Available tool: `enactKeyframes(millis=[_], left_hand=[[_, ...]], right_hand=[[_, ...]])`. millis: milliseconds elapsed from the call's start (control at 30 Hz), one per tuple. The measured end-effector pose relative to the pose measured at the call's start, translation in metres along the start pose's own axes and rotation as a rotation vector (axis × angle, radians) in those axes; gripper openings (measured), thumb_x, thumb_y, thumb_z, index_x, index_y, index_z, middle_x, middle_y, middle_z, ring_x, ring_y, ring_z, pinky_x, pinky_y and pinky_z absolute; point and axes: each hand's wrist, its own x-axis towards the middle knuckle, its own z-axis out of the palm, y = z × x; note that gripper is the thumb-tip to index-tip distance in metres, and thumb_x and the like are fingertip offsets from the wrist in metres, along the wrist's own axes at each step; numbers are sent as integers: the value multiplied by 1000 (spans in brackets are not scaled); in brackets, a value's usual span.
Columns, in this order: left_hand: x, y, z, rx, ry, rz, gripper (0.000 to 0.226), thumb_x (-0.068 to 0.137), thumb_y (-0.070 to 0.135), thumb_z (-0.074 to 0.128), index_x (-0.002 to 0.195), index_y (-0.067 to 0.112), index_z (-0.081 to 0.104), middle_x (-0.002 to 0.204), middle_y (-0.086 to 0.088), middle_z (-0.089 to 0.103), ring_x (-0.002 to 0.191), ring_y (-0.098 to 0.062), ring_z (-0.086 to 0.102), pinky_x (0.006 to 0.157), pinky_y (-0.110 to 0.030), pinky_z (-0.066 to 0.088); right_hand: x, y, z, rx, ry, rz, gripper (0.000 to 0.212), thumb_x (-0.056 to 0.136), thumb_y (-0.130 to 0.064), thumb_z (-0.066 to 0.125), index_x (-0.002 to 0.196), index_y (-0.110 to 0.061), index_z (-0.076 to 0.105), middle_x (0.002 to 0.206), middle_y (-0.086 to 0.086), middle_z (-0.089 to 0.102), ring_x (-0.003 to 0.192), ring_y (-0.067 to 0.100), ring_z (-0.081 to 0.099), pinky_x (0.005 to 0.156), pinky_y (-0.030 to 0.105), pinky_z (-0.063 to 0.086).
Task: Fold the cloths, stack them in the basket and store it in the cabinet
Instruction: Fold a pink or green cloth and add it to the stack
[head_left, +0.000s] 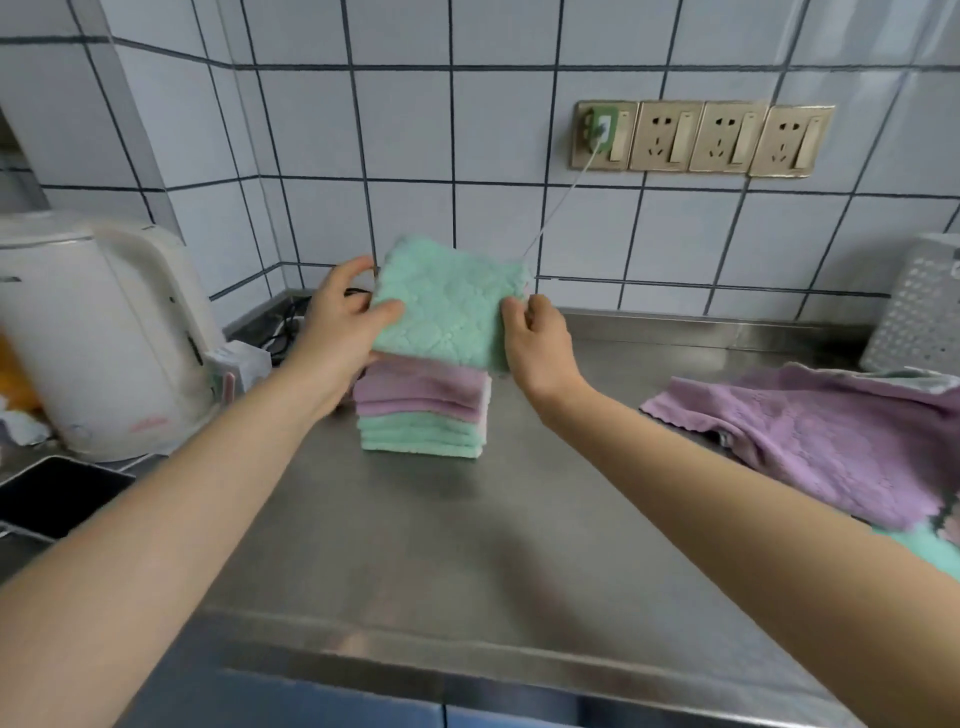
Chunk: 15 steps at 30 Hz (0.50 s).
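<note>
A folded green cloth (447, 306) is held tilted just above a stack of folded purple and green cloths (423, 415) on the steel counter (467, 561). My left hand (340, 322) grips its left edge, thumb on top. My right hand (537, 338) pinches its right edge. An unfolded purple cloth (810, 436) lies spread at the right, with a green cloth (930, 551) partly under it. A white perforated basket (919, 312) stands at the far right against the wall.
A white electric kettle (98, 332) stands at the left, with a dark sink (52, 499) in front of it. Wall sockets (701, 137) with a plugged-in cable (558, 208) sit on the tiled wall behind the stack. Black cords lie in the back corner.
</note>
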Motion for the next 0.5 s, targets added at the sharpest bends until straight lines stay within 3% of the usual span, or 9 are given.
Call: enactKeyframes(millis=[67, 133, 233, 333, 500], left_hand=[[21, -10, -7, 83, 18, -4, 54, 89, 7, 60, 136, 24, 41, 104, 3, 63, 92, -13, 65, 70, -33, 56], [36, -33, -14, 131, 51, -56, 53, 88, 5, 61, 135, 19, 43, 111, -6, 62, 94, -17, 64, 66, -31, 55], [42, -71, -19, 204, 38, -158, 54, 86, 7, 64, 134, 19, 44, 119, -15, 60, 103, -26, 62, 86, -44, 54], [40, -92, -16, 275, 26, -149, 49, 87, 11, 64, 132, 17, 46, 106, -5, 61, 97, -19, 61, 85, -35, 51], [38, -95, -15, 332, 11, -33, 46, 89, 10, 60, 130, 26, 47, 105, -2, 60, 97, -15, 60, 85, -34, 51]], right_hand=[[21, 1, 20, 18, -7, 60, 24, 96, -25, 40, 75, -12, 39, 68, -2, 39, 63, 18, 37, 53, 24, 38], [36, 12, 38, -26, -46, 127, 21, 95, -25, 41, 80, -10, 44, 73, 2, 45, 67, 22, 42, 63, 24, 46], [37, 39, 51, -242, -140, 241, 25, 96, -20, 41, 105, 0, 52, 94, 11, 52, 84, 24, 46, 71, 27, 35], [32, 57, 51, -242, -157, 304, 29, 96, -19, 41, 113, 1, 52, 110, 17, 58, 85, 26, 47, 70, 27, 34], [30, 56, 49, -175, -139, 214, 26, 99, -19, 39, 115, 0, 44, 99, 11, 51, 81, 25, 47, 67, 29, 35]])
